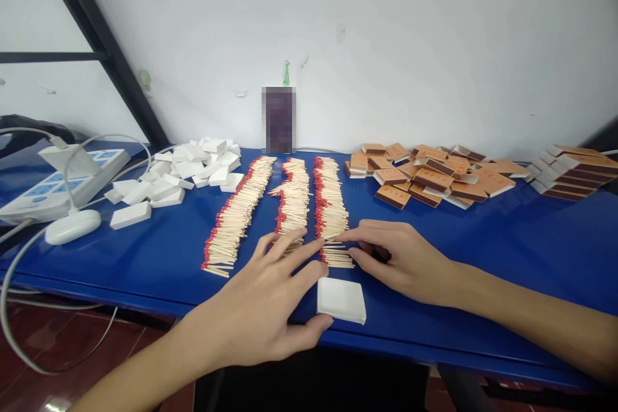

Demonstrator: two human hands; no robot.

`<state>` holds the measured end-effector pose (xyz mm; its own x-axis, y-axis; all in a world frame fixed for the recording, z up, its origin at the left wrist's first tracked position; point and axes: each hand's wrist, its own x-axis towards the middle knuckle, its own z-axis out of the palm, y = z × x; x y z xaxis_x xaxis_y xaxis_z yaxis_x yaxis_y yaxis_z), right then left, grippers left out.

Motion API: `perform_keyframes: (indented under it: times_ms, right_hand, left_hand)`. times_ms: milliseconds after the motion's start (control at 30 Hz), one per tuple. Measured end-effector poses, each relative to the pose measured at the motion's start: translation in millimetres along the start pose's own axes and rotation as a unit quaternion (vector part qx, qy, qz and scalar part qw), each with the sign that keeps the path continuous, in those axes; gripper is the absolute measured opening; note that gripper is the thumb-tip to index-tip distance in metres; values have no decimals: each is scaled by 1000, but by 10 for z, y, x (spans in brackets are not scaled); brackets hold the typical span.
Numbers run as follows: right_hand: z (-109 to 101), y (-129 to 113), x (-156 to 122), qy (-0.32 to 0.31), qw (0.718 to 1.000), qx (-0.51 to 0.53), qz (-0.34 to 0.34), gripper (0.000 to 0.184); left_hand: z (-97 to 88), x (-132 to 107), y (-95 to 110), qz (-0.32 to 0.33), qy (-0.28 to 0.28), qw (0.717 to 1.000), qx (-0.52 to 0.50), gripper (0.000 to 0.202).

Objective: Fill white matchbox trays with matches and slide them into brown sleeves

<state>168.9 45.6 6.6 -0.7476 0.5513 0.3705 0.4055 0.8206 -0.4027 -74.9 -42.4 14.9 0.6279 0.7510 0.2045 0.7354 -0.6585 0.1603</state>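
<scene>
Nudging the matches (332, 207) in the row just past the white box (342, 299) works best softly so they lie straight, with the left hand (265, 299) spread out and the right hand (408, 261) with finger and thumb apart.

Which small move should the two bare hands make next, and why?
Probably, the left hand and right hand should gather a small bunch from the rightmost row of red-tipped wooden matches: their index fingers are at its near part, and a white rectangular cardboard box lies close by the left hand.
</scene>
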Motion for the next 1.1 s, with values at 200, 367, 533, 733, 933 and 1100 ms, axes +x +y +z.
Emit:
perform_keyframes:
  times_ms: [200, 367, 533, 733, 933, 1100]
  right_hand:
    - [4, -2, -2, 7, 1000, -1, 0, 24]
    - [2, -6, -13, -1, 1000, -4, 5, 23]
    - [1, -8, 3, -4, 1000, 1, -4, 21]
    - [0, -2, -3, -8, 1000, 10, -6, 20]
    - [2, -8, -7, -10, 1000, 5, -8, 20]
    - [8, -2, -3, -15, 1000, 2, -5, 19]
  left_hand:
    - [-15, -9, -3, -2, 6, 1000, -10, 31]
    - [-13, -8, 2, -1, 10, 1000, -12, 31]
    - [-13, -11, 5, -6, 0, 1000, -11, 32]
    - [-12, -14, 3, -7, -5, 1000, -4, 33]
    - [-15, -9, 6, -1, 8, 1000, 3, 34]
    - [-20, -8, 9, 3, 30, 1000, -3, 29]
